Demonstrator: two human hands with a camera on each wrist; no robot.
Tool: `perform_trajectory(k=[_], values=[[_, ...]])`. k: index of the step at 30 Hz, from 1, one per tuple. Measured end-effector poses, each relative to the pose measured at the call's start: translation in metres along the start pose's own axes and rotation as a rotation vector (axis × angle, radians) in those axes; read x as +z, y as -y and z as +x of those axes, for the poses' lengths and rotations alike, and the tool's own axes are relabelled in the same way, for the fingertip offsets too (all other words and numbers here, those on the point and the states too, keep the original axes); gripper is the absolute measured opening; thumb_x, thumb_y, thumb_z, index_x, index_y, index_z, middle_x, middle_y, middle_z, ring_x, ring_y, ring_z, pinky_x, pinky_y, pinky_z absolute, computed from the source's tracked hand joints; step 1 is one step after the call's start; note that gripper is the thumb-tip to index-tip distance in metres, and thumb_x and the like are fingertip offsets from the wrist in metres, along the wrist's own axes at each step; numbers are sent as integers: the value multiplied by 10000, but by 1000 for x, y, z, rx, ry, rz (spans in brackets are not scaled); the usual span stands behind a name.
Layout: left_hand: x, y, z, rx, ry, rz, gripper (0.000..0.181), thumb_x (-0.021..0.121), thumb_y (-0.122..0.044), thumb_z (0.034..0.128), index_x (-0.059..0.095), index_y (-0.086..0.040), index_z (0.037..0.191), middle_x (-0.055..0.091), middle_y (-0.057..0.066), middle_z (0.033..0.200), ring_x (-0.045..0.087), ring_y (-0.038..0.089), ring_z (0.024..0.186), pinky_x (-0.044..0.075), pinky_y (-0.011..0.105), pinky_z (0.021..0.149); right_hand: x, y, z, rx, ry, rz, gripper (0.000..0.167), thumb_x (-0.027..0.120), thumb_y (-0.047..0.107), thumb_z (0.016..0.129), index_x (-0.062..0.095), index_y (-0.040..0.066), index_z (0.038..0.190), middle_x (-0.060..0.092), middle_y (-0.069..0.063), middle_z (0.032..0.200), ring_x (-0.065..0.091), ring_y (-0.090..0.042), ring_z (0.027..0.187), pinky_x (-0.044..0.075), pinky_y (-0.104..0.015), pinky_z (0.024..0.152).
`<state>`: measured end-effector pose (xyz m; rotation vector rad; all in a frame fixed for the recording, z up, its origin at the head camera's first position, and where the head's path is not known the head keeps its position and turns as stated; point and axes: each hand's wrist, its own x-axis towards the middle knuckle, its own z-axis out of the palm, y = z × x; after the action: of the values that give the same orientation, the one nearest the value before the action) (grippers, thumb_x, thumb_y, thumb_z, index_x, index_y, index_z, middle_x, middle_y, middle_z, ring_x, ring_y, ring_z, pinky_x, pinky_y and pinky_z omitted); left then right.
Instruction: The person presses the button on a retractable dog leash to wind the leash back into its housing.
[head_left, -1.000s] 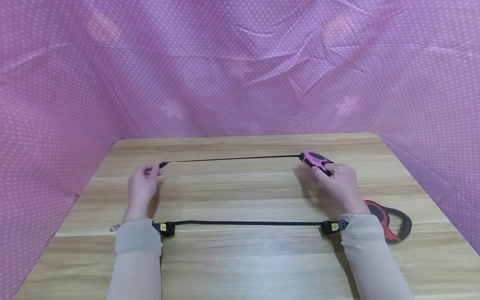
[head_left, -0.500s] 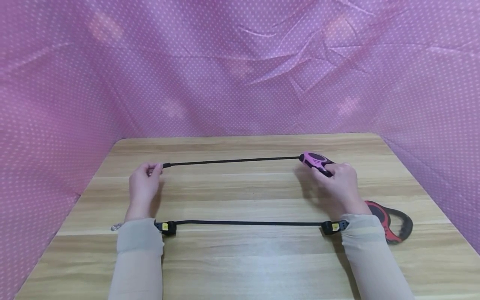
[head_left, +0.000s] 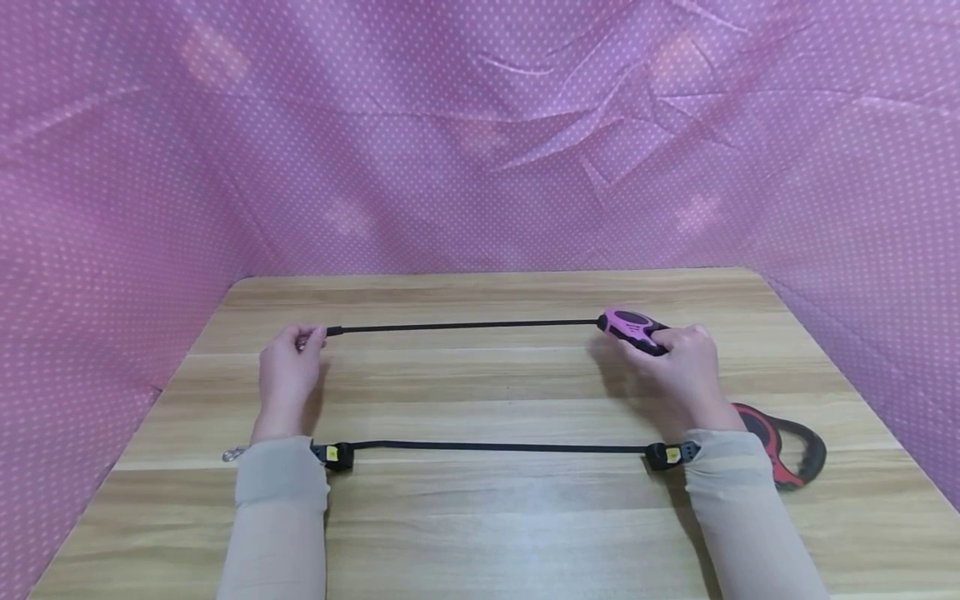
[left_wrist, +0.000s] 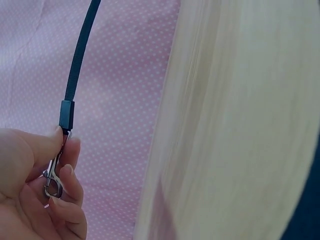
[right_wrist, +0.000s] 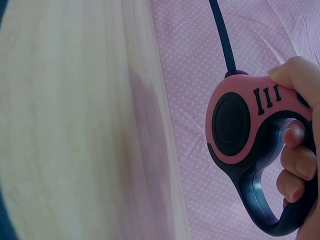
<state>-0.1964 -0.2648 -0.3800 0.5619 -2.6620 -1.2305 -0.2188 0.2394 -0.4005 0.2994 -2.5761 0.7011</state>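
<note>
- So the pink leash [right_wrist: 232, 125] has dipped a touch at its nose since half a second ago, leaving the strap [head_left: 465, 326] closer to level.
- Leash is pink plastic with black trim, a black disc and three bone-shaped slots; flat black strap, shiny metal clip [left_wrist: 54, 170].
- Hands: right hand [head_left: 678, 375] is wrapped round the handle, left hand [head_left: 289, 375] pinches the clip end. Strap's stretched between them, above the far half of the tabletop [head_left: 487, 367].
- Tabletop's pale wood grain, with a red leash [head_left: 759, 427] lying by the right sleeve [head_left: 750, 517].
- Pink polka-dot cloth [head_left: 480, 192] hangs behind and both sides.
- Left hand's basically where it was.
</note>
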Motion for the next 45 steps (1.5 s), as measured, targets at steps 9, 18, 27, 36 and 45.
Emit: perform_trajectory(k=[9, 18, 27, 36, 45], values=[[1, -3, -3, 26, -15, 34, 522, 362, -445, 1061, 522, -73, 1391, 615, 168, 1320, 535, 376, 1252, 408, 525, 1065, 1, 1, 0, -73, -57, -47, 363, 796, 333, 765, 639, 41, 618, 696, -163, 658, 541, -371, 710, 372, -442, 696], [3, -3, -7, 74, 37, 54, 486, 368, -396, 1070, 508, -74, 1405, 621, 170, 1293, 555, 362, 1196, 458, 506, 1008, 2, -1, -1, -70, -67, -25, 356, 799, 321, 773, 638, 38, 629, 695, -158, 658, 515, -353, 716, 352, -411, 688], [2, -4, -8, 83, 97, 37, 460, 421, -338, 1048, 521, -59, 1400, 580, 200, 1360, 519, 378, 1266, 410, 536, 1082, 2, -1, -1, -55, -31, -19, 352, 787, 328, 807, 648, 40, 659, 716, -180, 725, 495, -343, 753, 332, -394, 702], [3, -6, -8, -8, 46, 16, 450, 449, -373, 1029, 537, -142, 1405, 579, 153, 1372, 535, 333, 1213, 453, 492, 1004, 1, -3, 3, -136, -19, -48, 348, 813, 336, 785, 629, 69, 659, 729, -177, 780, 540, -314, 694, 286, -425, 758], [4, -5, -9, 37, 7, 29, 427, 473, -372, 1020, 583, -134, 1357, 604, 145, 1360, 555, 340, 1202, 429, 515, 1031, 4, -4, 5, -229, -39, -32, 276, 845, 261, 735, 684, 37, 733, 738, -216, 856, 658, -356, 760, 310, -493, 853]])
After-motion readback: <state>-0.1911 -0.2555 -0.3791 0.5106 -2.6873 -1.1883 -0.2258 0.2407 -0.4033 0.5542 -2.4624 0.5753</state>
